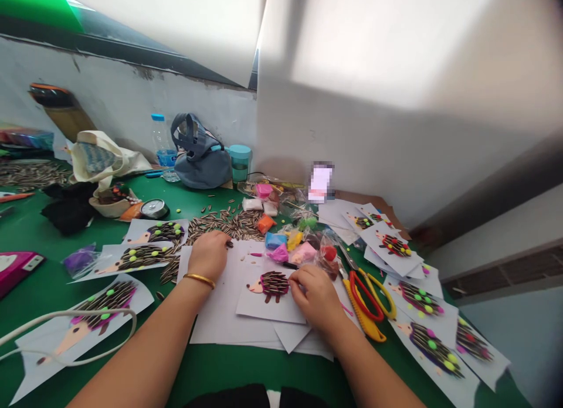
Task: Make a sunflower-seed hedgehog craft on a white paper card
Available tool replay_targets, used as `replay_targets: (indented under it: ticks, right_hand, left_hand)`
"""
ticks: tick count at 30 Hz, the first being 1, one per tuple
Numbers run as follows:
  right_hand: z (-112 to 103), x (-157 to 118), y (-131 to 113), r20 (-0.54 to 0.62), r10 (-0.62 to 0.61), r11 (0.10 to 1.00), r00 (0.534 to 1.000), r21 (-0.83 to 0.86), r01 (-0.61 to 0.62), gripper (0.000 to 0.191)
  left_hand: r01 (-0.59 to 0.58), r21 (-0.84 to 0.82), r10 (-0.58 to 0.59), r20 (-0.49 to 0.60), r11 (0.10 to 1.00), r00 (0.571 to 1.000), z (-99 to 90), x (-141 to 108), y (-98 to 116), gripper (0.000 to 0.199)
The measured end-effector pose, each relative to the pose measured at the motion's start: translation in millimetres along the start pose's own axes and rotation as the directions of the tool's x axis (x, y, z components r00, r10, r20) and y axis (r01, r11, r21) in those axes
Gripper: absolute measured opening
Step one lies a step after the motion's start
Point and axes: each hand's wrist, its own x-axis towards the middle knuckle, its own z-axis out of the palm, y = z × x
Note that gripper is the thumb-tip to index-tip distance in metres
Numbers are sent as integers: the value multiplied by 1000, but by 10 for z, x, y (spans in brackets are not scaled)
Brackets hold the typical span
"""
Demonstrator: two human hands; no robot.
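Note:
My left hand (210,254) is closed by the pile of striped sunflower seeds (226,223), a dark sunflower seed (229,244) showing at its fingertips. A hedgehog picture (273,285) lies on a small white card (259,309) in front of me. It has a peach clay face, brown feet and a back of seeds edged in purple. At its right edge rests my right hand (317,293), thumb and forefinger pinched together; what they hold, if anything, is hidden. Under the card are several white sheets (206,326).
Bagged coloured clay (303,252) lies behind the card. Red-handled scissors (365,299) and a yellow cutter (358,314) are at the right. Finished hedgehog cards (422,302) flank both sides. A white cable (132,326) crosses the left. Behind stand a blue bag (200,162) and a phone (321,181).

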Motion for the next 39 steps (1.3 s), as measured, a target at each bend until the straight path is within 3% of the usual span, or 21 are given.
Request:
replay_targets:
  ticks: [3,7,10,12,15,19,22,26,33,39]
  right_hand:
    - [0,-2,-4,-4,4,1000,1000,-1,-4,13]
    - [-6,3,3,-6,1,1000,1000,6,-1,13]
    - [-7,7,9,-14,-8,1000,1000,14,8,14]
    - [-9,6,8,-33,-11,1000,999,28,12,14]
    - [-31,2,-14,-83,-5,996,997,91,12,16]
    - [-94,6,-86,-82,-4,965,997,261,25,19]
    - [-126,14,-142,-31,-39,923,999,381,48,12]
    - [-131,16,-154,-15,12,908,1000,419,-4,11]
    - [-175,45,-11,50,135,949,990,281,-144,10]
    - [-220,56,14,166,159,973,973,138,-183,13]
  left_hand:
    - [43,7,-43,-42,999,998,-61,-8,24,34]
    - [83,-53,-92,-200,995,976,-155,-20,70,32]
    - [-47,-257,-26,-273,965,962,-185,-48,149,30]
    - [-147,-425,17,-294,893,956,-188,-108,254,28]
    - [-237,-621,99,-249,747,964,-202,-266,490,23]
    - [-267,-800,260,-144,538,955,-280,-499,814,17]
    - [-242,-851,361,-67,465,930,-343,-599,948,14]
    - [-232,-846,368,-46,481,929,-361,-623,968,12]
    - [-235,-696,304,-25,678,952,-277,-508,817,27]
    - [-242,-557,388,159,794,908,-221,-495,737,79]
